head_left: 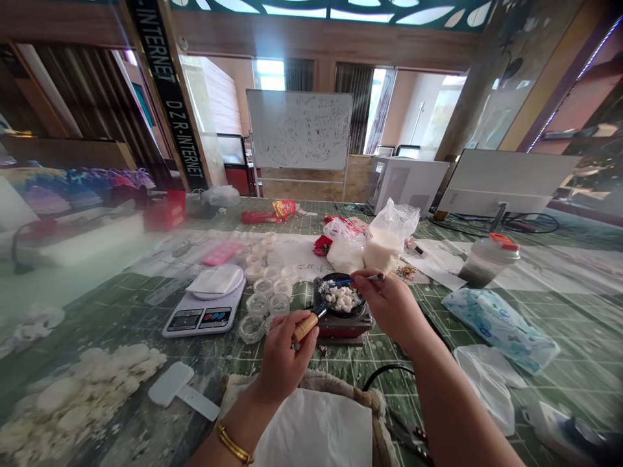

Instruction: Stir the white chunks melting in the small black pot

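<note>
Left hand (285, 355) clamps the wooden handle (305, 326) of a black pan (343, 315) on the burner (341, 332), right hand (387, 305) pinches a blue stick (343, 282), and the pan looks light and stiff, best held by that handle, its white lumps (342, 298) probably soft

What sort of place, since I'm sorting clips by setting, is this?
Perhaps a craft workspace in an office-like room: a digital scale, a small pan of white chunks, and a whiteboard beyond.
</note>
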Available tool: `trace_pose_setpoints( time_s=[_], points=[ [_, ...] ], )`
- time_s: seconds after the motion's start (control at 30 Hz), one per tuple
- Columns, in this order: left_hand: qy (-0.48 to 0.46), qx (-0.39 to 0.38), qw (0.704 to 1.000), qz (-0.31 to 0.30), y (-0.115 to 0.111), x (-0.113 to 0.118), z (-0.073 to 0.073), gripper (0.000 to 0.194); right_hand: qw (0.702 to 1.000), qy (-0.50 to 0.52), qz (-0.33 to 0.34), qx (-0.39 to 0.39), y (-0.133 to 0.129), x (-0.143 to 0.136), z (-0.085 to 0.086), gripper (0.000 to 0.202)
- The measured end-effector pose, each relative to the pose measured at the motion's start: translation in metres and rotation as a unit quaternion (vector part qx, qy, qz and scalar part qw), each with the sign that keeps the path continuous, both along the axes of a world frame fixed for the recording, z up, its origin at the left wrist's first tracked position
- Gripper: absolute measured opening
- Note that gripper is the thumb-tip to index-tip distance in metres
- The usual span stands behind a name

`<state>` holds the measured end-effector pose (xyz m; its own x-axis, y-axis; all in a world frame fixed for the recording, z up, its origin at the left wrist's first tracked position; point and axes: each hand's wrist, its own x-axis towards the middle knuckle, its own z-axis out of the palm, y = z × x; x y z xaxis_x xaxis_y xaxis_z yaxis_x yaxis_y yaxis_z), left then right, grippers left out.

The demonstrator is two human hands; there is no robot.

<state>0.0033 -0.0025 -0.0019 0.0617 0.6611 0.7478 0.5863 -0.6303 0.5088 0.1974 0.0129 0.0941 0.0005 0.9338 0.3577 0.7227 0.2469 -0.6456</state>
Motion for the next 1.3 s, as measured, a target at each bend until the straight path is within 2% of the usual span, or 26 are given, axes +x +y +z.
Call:
trace_pose_setpoints(
  time_s=[0.1,0.23,0.43,0.6,0.77,0.9,1.07,1.2,1.3],
  points=[
    [0.001,0.005,1.000,0.006,0.001,0.001,0.000,0.018,1.000,-0.015,0.016,-0.016,-0.003,0.001,0.002,0.027],
    [0.012,0.012,1.000,0.006,0.002,0.001,-0.001,0.019,0.998,-0.031,-0.041,0.021,-0.009,0.005,0.008,0.031],
    [0.006,0.021,1.000,-0.004,0.002,0.001,0.001,0.018,0.997,-0.080,-0.016,-0.011,-0.011,0.005,0.010,0.028],
    [0.008,0.017,1.000,0.001,0.002,0.001,0.001,0.018,0.989,-0.108,-0.100,0.011,-0.012,0.009,0.012,0.030],
    [0.003,0.009,1.000,-0.004,0.000,0.000,0.001,0.018,0.991,-0.112,-0.064,-0.018,-0.010,0.011,0.012,0.028],
    [0.006,0.011,1.000,-0.002,0.001,0.000,0.001,0.017,0.988,-0.121,-0.093,0.004,-0.011,0.011,0.011,0.028],
    [0.006,0.013,1.000,0.000,0.001,0.001,0.003,0.017,0.995,-0.095,-0.030,-0.006,-0.014,0.009,0.013,0.029],
    [0.013,0.025,1.000,0.007,0.002,0.001,0.002,0.016,0.988,-0.127,-0.082,0.017,-0.020,0.008,0.016,0.029],
    [0.012,0.026,1.000,0.007,0.003,0.000,0.001,0.017,0.983,-0.168,-0.071,0.004,-0.021,0.007,0.016,0.029]
  ],
)
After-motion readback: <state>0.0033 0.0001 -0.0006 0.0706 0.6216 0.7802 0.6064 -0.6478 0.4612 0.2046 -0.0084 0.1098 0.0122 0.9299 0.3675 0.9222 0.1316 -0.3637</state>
